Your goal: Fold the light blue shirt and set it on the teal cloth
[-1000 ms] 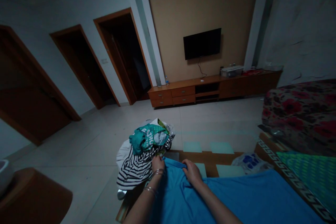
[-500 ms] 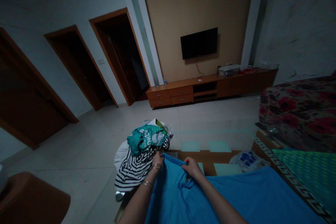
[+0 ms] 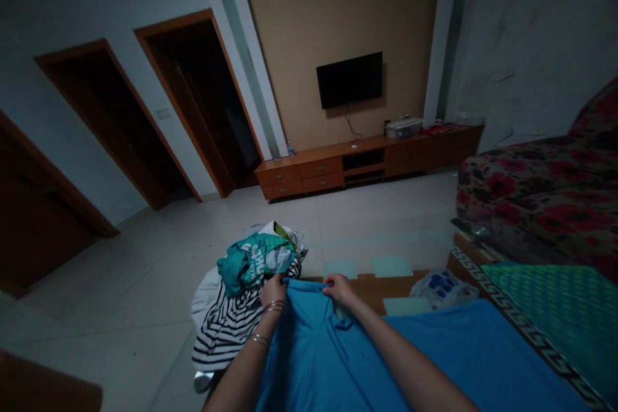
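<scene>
A blue garment (image 3: pixel 338 360) lies spread on the wooden table (image 3: pixel 381 286) in front of me. My left hand (image 3: pixel 273 288) pinches its far edge at the left, with bracelets on the wrist. My right hand (image 3: pixel 338 287) grips the same far edge a little to the right. Just left of my left hand sits a pile of clothes: a black-and-white striped piece (image 3: pixel 224 328) under a teal and white one (image 3: pixel 251 259).
A white plastic bag with blue print (image 3: pixel 441 286) lies on the table's right part. A green patterned cloth (image 3: pixel 550 315) and a floral sofa (image 3: pixel 535 196) are at the right. Across the tiled floor stand a low wooden TV cabinet (image 3: pixel 367 161), a wall TV (image 3: pixel 350 79) and dark doorways.
Both hands have pulled the blue garment's far edge taut and a little farther along the table. The view has swung to the right.
</scene>
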Motion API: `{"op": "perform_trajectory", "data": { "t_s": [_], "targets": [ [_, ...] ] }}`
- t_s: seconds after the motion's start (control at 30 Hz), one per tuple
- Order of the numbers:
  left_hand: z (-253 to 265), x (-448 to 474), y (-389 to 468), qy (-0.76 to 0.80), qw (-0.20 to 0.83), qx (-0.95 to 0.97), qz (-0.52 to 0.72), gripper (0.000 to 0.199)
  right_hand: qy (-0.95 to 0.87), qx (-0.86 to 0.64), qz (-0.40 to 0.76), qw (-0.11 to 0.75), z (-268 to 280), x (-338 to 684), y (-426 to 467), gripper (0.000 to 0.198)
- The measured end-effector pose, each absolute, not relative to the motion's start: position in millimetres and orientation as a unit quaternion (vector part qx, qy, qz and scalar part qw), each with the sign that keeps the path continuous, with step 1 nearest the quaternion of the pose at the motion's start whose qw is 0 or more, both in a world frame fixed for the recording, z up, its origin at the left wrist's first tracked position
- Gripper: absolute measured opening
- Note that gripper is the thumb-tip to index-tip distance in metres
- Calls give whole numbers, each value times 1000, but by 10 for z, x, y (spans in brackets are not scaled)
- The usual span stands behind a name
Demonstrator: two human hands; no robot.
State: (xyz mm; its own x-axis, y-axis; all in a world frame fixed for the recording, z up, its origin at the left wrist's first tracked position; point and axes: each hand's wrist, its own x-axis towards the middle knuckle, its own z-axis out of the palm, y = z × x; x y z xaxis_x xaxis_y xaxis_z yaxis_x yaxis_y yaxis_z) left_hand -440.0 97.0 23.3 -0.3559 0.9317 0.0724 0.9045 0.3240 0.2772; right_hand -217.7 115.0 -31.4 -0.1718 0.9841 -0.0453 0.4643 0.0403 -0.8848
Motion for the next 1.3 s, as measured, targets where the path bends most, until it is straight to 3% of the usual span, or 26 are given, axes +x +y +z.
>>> {"op": "perform_trajectory", "data": {
  "t_s": [0.2,0.43,0.53,0.7,1.0,1.3],
  "targets": [
    [118,-4372,727,797,36,585,148,37,-636,-566,389,352,-364,-1916,1014,32],
    [-408,-4598,-24,652,-21,732,196,45,-649,-600,222,411,-290,-292,164,49],
    [-560,-4700,-159,633,-35,752,178,45,-614,-682,117,380,-265,373,-68,54],
    [-415,-4518,-121,630,-40,765,128,46,-572,-763,12,302,-358,972,-160,45],
    [-392,-3982,232,624,9,780,38,44,-600,-759,-26,253,-995,1150,-247,45],
    [-411,-3920,151,675,-20,738,-7,54,-627,-734,-113,237,-1324,1577,-255,50]
  ]
}}
